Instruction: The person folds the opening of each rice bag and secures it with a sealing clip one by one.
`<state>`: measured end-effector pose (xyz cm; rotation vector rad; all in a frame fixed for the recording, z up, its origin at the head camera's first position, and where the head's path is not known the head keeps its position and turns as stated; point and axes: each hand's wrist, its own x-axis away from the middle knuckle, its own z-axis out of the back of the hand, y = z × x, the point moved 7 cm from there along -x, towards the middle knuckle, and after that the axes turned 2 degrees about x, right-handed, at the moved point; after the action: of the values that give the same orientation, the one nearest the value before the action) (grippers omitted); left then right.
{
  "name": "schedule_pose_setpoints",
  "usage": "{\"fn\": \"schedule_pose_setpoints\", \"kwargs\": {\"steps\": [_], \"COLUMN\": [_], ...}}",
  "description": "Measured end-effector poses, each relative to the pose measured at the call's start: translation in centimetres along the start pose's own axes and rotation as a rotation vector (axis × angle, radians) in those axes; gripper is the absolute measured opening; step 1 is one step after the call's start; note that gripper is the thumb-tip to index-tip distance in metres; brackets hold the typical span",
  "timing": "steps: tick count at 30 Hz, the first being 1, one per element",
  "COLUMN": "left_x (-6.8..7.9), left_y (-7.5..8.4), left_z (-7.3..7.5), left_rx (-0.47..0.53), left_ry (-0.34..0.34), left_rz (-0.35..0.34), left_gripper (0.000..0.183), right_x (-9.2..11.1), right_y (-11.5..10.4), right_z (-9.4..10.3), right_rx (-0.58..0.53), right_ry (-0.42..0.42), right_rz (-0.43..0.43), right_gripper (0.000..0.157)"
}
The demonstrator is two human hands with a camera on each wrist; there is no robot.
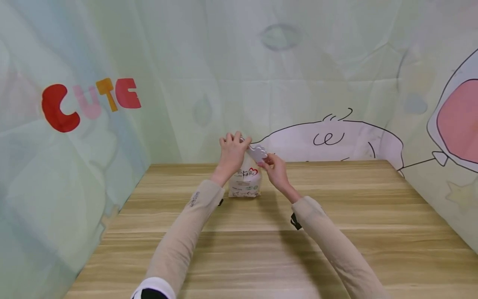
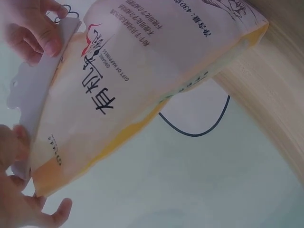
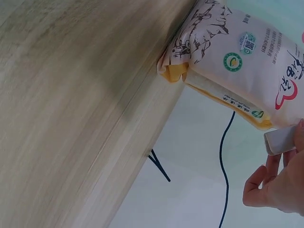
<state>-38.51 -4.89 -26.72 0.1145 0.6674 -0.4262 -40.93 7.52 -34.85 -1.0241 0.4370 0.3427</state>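
Observation:
A whitish printed food bag [image 1: 245,185] stands upright on the wooden table, its top folded under a pale cloud-edged bag clip [image 1: 257,153]. My left hand [image 1: 232,155] reaches over the top and grips the clip's left end by the bag's upper corner. Thumb and fingers of my right hand [image 1: 277,170] pinch the clip's other end. In the left wrist view, the clip [image 2: 23,90] lies along the top edge of the bag [image 2: 137,71], between both hands. The right wrist view shows the clip's blunt end [image 3: 281,140] beside the bag's yellow side seam.
The wood-grain table [image 1: 239,257] runs up to a printed cloth backdrop [image 1: 186,104] close behind the bag. Cloth also stands along the left and right sides, with coloured letters [image 1: 61,109] on the left.

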Motion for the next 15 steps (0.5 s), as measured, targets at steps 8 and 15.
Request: {"fn": "schedule_pose_setpoints", "kwargs": {"steps": [8,15], "left_x": [0.3,0.4], "left_y": [-0.6,-1.0], "left_z": [-0.1,-0.4], "left_rx": [0.086,0.132], "left_ry": [0.037,0.020], "left_rz": [-0.009,0.012], "left_gripper": [0.020,0.031], "right_x": [0.3,0.7], "right_y": [0.3,0.4], "right_z": [0.2,1.0], "right_rx": [0.001,0.030], "right_ry": [-0.115,-0.195], "right_rz": [-0.031,-0.034], "right_gripper": [0.029,0.042]}}
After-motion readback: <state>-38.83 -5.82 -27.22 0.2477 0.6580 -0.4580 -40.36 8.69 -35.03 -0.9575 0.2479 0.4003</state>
